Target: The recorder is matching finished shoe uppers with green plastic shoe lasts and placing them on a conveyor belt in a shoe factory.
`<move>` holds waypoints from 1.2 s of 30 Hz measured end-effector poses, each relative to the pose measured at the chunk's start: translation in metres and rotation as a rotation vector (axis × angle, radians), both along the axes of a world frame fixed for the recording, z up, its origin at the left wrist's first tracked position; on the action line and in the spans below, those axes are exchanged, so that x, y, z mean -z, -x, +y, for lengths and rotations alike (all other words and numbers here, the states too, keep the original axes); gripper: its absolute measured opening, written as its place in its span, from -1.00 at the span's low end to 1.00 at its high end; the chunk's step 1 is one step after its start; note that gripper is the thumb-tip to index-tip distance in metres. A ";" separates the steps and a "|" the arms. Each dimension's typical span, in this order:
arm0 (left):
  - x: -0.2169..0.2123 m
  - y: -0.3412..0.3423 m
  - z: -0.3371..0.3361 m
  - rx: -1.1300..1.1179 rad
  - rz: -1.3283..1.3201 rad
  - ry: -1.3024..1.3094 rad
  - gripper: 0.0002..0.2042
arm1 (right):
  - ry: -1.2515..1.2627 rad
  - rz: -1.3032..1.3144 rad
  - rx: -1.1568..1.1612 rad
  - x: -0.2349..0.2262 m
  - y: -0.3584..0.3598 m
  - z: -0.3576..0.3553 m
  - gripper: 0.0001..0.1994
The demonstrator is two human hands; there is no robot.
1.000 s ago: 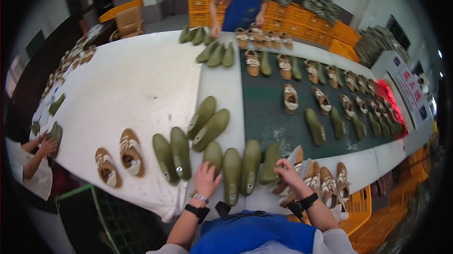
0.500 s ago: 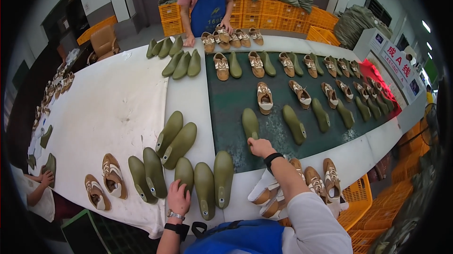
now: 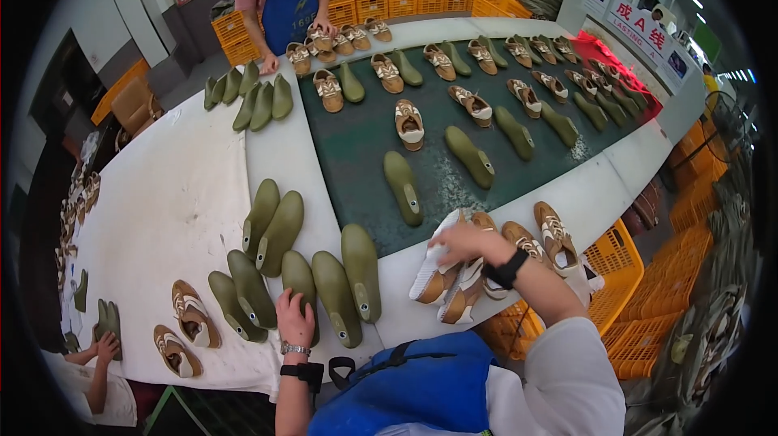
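My left hand (image 3: 295,321) is closed round the near end of a green shoe last (image 3: 300,278) at the table's front edge. Two more lasts (image 3: 335,306) lie right of it, and several lie to its left and behind. My right hand (image 3: 468,243) is over a cluster of brown-and-white sneakers at the front edge, its fingers curled on the leftmost sneaker (image 3: 436,270), whose white sole faces left. More sneakers (image 3: 555,233) lie right of that hand. Another last (image 3: 403,186) lies on the dark green mat, with a sneaker (image 3: 409,125) just beyond it.
Rows of sneakers and lasts cover the green mat (image 3: 348,201). A person in a blue apron (image 3: 290,10) stands across the table, touching sneakers. At lower left another person's hands (image 3: 105,347) hold a last. An orange crate (image 3: 612,262) stands at front right. Two sneakers (image 3: 194,314) lie on white cloth.
My right hand has let go of the last on the mat and come back to the sneakers at the front edge. My left hand stays on its last. The view has swung right.
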State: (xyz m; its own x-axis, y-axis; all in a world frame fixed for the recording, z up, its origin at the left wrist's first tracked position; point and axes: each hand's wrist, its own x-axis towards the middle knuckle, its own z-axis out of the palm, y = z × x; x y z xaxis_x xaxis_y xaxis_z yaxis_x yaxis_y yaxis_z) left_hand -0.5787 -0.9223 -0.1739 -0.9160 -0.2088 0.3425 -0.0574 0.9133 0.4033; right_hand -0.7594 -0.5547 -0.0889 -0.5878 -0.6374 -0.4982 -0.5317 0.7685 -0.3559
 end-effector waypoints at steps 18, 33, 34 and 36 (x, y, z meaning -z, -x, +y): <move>0.032 0.082 0.203 0.652 -0.675 -0.379 -0.03 | 0.780 0.510 0.400 0.042 -0.103 -0.004 -0.81; -0.076 0.038 0.125 0.678 -0.671 -1.612 -0.30 | 1.406 -0.399 0.748 -0.027 -0.106 -0.050 -0.21; -0.079 0.032 0.118 0.662 -0.653 -1.614 -0.30 | 1.431 -0.320 0.559 -0.031 -0.103 -0.059 -0.21; -0.083 0.019 0.106 0.714 -0.543 -1.706 -0.26 | 1.403 -0.291 0.624 -0.033 -0.099 -0.081 -0.28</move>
State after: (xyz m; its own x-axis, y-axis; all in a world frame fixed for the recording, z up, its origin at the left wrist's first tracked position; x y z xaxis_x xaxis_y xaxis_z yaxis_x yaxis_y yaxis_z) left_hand -0.5977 -0.8165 -0.0906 -0.8924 0.4411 -0.0955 -0.3158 -0.4591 0.8303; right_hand -0.6603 -0.6354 -0.0559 -0.9192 -0.3737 0.1242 -0.0556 -0.1891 -0.9804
